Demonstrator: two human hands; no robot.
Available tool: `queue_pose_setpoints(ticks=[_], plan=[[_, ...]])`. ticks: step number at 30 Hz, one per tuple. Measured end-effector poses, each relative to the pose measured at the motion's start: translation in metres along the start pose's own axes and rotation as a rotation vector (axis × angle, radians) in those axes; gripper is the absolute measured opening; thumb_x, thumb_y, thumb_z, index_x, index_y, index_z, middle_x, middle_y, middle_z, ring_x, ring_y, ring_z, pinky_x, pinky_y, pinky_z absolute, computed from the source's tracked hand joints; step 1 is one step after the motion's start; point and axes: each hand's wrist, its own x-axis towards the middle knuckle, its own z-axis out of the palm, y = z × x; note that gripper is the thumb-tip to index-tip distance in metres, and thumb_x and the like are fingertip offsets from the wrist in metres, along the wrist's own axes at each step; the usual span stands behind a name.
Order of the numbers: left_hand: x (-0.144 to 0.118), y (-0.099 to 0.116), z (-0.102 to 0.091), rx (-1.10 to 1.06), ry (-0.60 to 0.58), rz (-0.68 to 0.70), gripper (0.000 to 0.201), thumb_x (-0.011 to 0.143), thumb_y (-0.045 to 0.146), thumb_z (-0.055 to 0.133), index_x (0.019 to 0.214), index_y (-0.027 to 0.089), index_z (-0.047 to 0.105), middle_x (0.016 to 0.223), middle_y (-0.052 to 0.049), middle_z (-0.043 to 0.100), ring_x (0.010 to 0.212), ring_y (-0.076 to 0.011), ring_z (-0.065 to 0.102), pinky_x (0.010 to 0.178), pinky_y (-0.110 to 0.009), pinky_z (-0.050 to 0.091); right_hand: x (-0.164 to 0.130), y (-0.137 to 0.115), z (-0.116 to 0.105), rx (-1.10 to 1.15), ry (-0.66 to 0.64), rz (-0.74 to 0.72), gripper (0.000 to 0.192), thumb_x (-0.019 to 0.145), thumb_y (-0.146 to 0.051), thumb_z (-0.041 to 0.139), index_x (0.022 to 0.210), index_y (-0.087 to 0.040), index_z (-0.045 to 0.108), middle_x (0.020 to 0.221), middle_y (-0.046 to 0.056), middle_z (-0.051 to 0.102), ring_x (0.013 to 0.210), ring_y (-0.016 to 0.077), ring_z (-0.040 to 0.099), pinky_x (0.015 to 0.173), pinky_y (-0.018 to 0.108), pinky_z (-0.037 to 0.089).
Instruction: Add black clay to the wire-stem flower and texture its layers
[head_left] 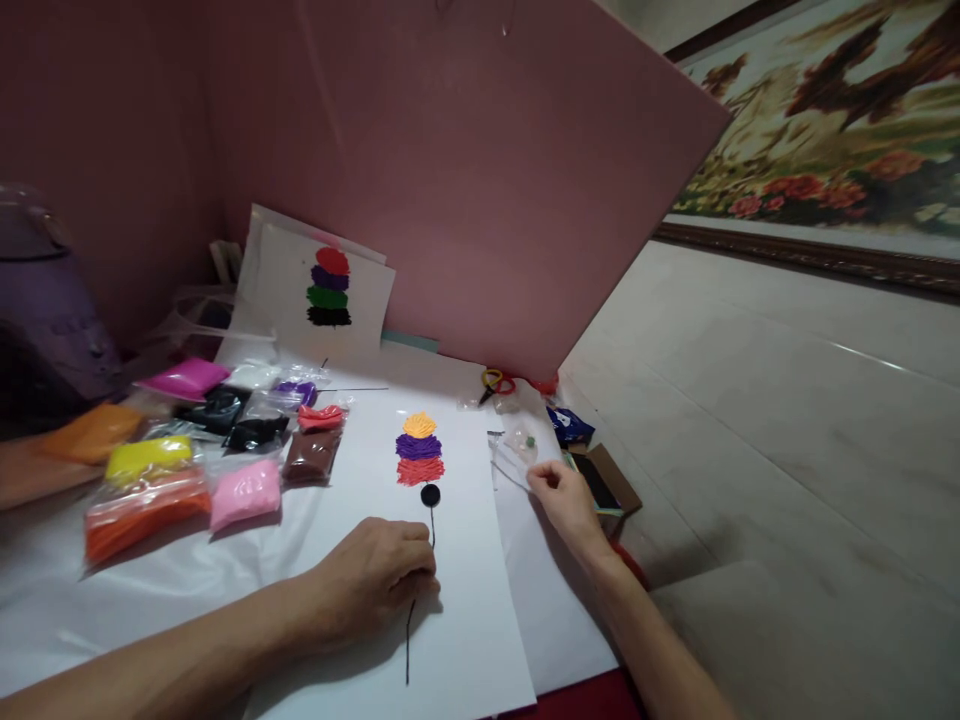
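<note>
My left hand point(386, 570) rests on a white sheet point(472, 640), its fingers curled in over a thin black strand point(408, 650). The hand hides the strand's middle, and I cannot make out what its fingertips hold. Just above, a black disc point(430, 495) sits under stacked orange point(419, 426), purple point(418, 447) and red point(420, 471) textured patches. To the right of the sheet, my right hand point(559, 495) has thumb and forefinger pinched at the end of a thin grey tool point(510, 477). A small clear bag with a green bit point(529, 442) lies beyond those fingers.
Several bags of coloured clay point(245, 492) lie on the left, near a purple bottle point(52, 300). A sheet with a similar stack point(360, 290) leans against the pink wall point(450, 200). Scissors point(491, 382) lie at the back; an open box point(619, 480) stands right.
</note>
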Motion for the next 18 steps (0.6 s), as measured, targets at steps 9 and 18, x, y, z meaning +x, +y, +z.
queue_pose_setpoints(ticks=[9,18], plan=[[0.005,0.008,-0.015,-0.373,0.154,-0.253,0.024,0.087,0.027,0.05,0.071,0.017,0.064,0.066,-0.003,0.065,0.062,-0.0159,0.059,0.06,-0.025,0.042,-0.024,-0.053,-0.01,0.007,0.254,-0.27,0.02,0.082,-0.033,0.052,0.07,-0.019,0.06,0.068,0.006,0.065,0.063,0.0196,0.06,0.06,0.03,0.046],[0.004,0.005,-0.014,-0.577,0.216,-0.344,0.023,0.087,0.034,0.051,0.094,0.018,0.066,0.064,0.002,0.06,0.058,-0.0143,0.052,0.056,-0.024,0.04,-0.041,-0.095,0.002,0.751,-0.359,0.111,0.025,0.07,-0.039,0.074,0.07,-0.016,0.064,0.055,-0.001,0.059,0.045,0.0108,0.051,0.038,0.021,0.041]])
